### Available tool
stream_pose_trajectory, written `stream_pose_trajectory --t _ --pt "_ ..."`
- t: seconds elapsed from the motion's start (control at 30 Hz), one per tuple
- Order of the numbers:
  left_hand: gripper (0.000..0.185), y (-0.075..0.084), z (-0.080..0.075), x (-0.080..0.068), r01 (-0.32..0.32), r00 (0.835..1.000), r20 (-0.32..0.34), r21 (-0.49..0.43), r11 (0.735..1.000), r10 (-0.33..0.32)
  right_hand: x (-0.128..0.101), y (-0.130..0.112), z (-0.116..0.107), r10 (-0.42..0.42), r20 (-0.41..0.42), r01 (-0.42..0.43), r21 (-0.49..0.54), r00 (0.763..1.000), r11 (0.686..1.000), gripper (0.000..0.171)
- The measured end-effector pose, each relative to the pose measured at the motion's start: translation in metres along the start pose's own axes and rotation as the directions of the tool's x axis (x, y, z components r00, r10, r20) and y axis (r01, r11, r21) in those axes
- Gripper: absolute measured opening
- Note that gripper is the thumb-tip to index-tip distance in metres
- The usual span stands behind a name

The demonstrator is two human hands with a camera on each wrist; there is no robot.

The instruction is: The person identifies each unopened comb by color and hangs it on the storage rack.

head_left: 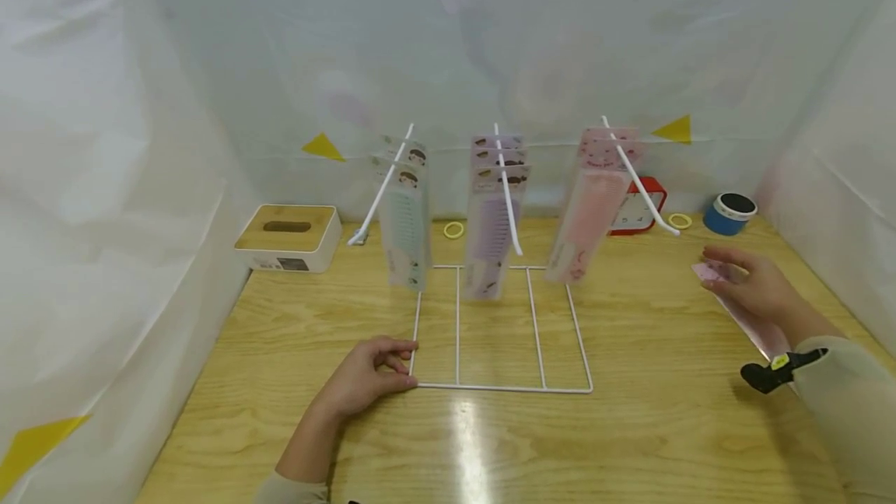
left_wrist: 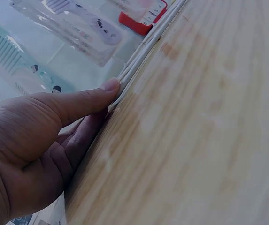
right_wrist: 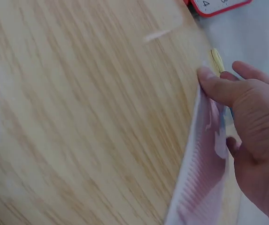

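My left hand (head_left: 367, 376) pinches the near left corner of a white wire display rack (head_left: 504, 389); in the left wrist view the thumb (left_wrist: 96, 96) presses on the wire. Three white prongs jut forward from the rack. Green packaged combs (head_left: 406, 232) hang on the left prong, purple packaged combs (head_left: 490, 239) on the middle one, and a pink packaged comb (head_left: 591, 212) on the right. Off to the right, my right hand (head_left: 759, 290) grips another pink packaged comb (right_wrist: 202, 164) by its top end, between thumb and fingers. Its lower part is partly hidden by the forearm in the head view.
A tissue box (head_left: 318, 247) with a wooden lid stands at the back left. Behind the rack are a red clock (head_left: 658, 193), a yellow ring (head_left: 453, 230), a second yellow ring (head_left: 680, 221) and a blue cylinder (head_left: 724, 222). Pale sheeting (head_left: 280, 61) encloses the wooden table (head_left: 630, 442).
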State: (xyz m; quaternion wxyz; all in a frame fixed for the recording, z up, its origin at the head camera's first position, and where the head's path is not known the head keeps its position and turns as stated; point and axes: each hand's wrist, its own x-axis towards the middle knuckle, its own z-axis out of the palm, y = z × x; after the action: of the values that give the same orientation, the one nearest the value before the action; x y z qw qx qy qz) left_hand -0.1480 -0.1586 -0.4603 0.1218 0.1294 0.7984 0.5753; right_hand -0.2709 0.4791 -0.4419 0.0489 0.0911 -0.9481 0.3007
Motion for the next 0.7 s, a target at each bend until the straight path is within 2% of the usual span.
stream_pose_trajectory --t 0.17,0.27,0.33,0.43,0.53,0.63,0.7 --pt "0.05 0.001 0.001 0.0 0.006 1.0 0.007 0.008 1.0 -0.006 -0.001 0.004 -0.005 0.05 0.122 -0.048 -0.017 0.991 0.999 0.068" --pt "0.05 0.001 0.002 0.0 0.008 1.0 0.012 0.011 1.0 -0.008 0.001 0.004 -0.007 0.095 0.145 -0.089 -0.041 0.985 0.995 0.071" --pt "0.05 0.001 0.002 0.0 0.01 1.0 0.014 0.012 1.0 -0.01 -0.001 0.005 -0.005 0.134 0.108 -0.132 -0.026 0.985 0.991 0.072" --pt "0.05 0.001 0.002 0.0 0.012 1.0 0.014 0.014 1.0 -0.012 -0.005 0.007 0.0 0.189 0.019 -0.19 0.054 0.982 0.98 0.07" --pt "0.05 0.001 0.001 0.0 0.013 1.0 0.012 0.017 1.0 -0.013 -0.011 0.007 0.002 0.275 -0.049 -0.264 0.164 0.96 0.951 0.068" --pt "0.05 0.002 0.0 0.0 0.009 1.0 0.007 0.018 1.0 -0.009 -0.013 0.002 0.0 0.37 -0.05 -0.344 0.27 0.928 0.899 0.067" --pt "0.05 0.001 0.0 0.0 0.006 1.0 0.004 0.02 1.0 -0.006 -0.014 -0.003 -0.002 0.391 -0.057 -0.349 0.346 0.919 0.871 0.065"
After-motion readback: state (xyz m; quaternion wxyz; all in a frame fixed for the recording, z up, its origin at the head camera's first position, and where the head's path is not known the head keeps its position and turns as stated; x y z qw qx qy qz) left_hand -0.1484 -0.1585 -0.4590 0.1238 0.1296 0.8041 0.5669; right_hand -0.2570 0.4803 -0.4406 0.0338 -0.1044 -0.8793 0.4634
